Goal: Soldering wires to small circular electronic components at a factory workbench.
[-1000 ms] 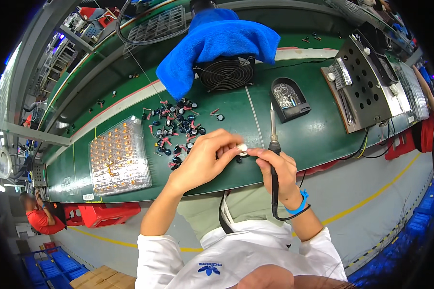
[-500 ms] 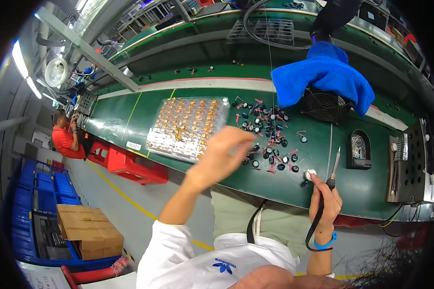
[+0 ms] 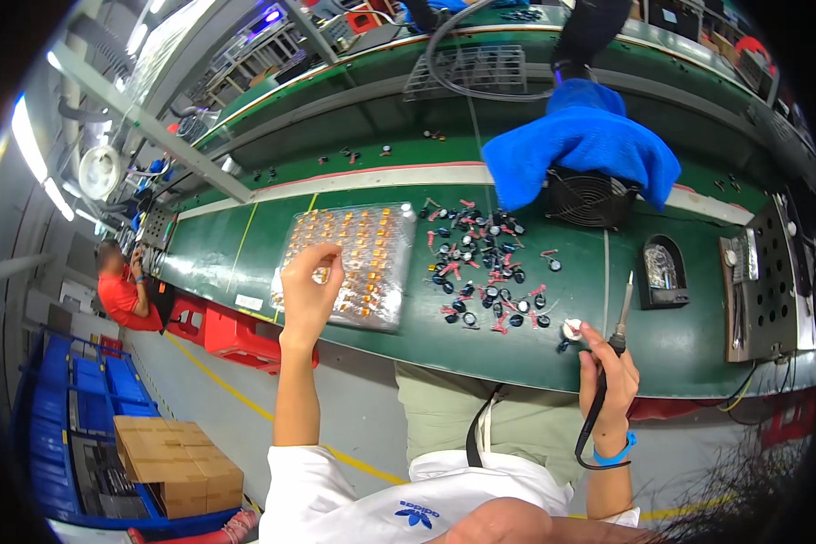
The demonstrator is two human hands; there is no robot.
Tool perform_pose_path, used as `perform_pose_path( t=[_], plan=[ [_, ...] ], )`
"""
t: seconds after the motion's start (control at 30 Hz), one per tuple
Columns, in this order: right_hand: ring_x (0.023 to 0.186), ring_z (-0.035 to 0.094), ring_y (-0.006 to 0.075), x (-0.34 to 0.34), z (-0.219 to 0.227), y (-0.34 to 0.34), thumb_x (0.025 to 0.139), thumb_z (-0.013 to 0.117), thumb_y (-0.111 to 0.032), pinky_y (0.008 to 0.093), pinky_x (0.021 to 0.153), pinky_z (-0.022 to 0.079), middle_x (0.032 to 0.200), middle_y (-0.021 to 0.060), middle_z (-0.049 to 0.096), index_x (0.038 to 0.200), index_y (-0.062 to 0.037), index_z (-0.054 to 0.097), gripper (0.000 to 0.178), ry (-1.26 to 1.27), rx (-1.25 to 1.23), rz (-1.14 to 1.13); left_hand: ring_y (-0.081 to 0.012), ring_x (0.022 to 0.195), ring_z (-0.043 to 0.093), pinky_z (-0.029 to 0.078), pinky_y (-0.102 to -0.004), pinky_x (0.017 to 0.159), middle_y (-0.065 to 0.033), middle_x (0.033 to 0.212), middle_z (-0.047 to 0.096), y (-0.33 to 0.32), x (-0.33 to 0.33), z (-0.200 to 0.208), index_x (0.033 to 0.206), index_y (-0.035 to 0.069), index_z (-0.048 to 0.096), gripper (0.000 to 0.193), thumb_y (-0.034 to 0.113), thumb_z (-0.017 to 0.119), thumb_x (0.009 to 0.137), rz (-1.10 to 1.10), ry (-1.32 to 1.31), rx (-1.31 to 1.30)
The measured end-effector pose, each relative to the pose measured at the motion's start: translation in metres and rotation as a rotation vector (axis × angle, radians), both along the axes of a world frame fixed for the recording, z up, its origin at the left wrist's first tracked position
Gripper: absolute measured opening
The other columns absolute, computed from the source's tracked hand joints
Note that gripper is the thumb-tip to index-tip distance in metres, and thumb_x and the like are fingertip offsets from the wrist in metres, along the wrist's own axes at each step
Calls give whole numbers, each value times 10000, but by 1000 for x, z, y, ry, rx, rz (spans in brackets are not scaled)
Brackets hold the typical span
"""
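My left hand hovers over the near-left part of a clear plastic tray filled with rows of small orange-and-silver parts. Its thumb and forefinger curl together in a ring; whatever they pinch, if anything, is too small to see. In my right hand is a soldering iron, tip upward, its black cord hanging down past the wrist. The same hand's fingertips meet a small white round piece with a dark part beneath it. Between my hands lies a loose heap of small black round components with red leads.
A fan draped with a blue cloth stands behind the heap. On the right are a black holder and a perforated metal box. Red stools stand by the bench; a person in red sits far left.
My left hand has moved left from beside the component heap to above the tray, its fingers closing into a ring. My right hand still holds the soldering iron. The whole view has shifted slightly.
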State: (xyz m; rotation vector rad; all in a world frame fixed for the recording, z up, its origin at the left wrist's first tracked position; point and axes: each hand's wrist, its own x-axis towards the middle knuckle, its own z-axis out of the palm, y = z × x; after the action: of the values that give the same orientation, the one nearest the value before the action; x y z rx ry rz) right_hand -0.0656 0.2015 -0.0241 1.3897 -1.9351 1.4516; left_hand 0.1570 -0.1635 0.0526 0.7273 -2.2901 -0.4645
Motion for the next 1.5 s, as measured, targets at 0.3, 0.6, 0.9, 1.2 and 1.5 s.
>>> perform_pose_path(
  t=[0.3, 0.6, 0.9, 1.2, 1.5],
  plan=[
    [608, 638, 206, -7, -3, 16, 1029, 627, -52, 302, 611, 545, 1120, 223, 770, 1384, -4, 508, 377, -55, 10, 132, -195, 1030, 682, 576, -306, 894, -158, 1169, 699, 103, -102, -22, 1091, -57, 732, 174, -94, 679, 930, -662, 297, 906],
    [591, 609, 215, -12, -5, 48, 982, 721, -399, 305, 542, 491, 806, 137, 720, 1213, 68, 652, 525, -58, -50, 64, -157, 982, 704, 577, -270, 847, -125, 1128, 725, 159, -153, -39, 1110, -49, 717, 176, -70, 706, 936, -736, 194, 974],
    [533, 587, 224, -10, -10, 53, 815, 830, -152, 319, 493, 449, 669, 77, 635, 1003, 37, 703, 295, -42, -30, -7, -199, 1030, 733, 591, -306, 931, -162, 1112, 753, 172, -153, -61, 1074, -56, 723, 217, -107, 739, 864, -764, 84, 625],
    [521, 585, 221, -10, -9, 52, 797, 833, -123, 317, 486, 447, 664, 74, 643, 991, 32, 720, 273, -22, 0, 29, -190, 976, 746, 603, -275, 853, -156, 1085, 762, 178, -154, -59, 1037, -50, 737, 190, -103, 744, 854, -783, 82, 601],
    [520, 607, 229, -10, -8, 52, 873, 812, -185, 317, 496, 473, 666, 90, 658, 956, 47, 712, 266, -16, 28, 28, -189, 966, 748, 606, -277, 844, -156, 1077, 763, 178, -154, -58, 1042, -49, 736, 198, -108, 739, 852, -770, 75, 607]
  ],
)
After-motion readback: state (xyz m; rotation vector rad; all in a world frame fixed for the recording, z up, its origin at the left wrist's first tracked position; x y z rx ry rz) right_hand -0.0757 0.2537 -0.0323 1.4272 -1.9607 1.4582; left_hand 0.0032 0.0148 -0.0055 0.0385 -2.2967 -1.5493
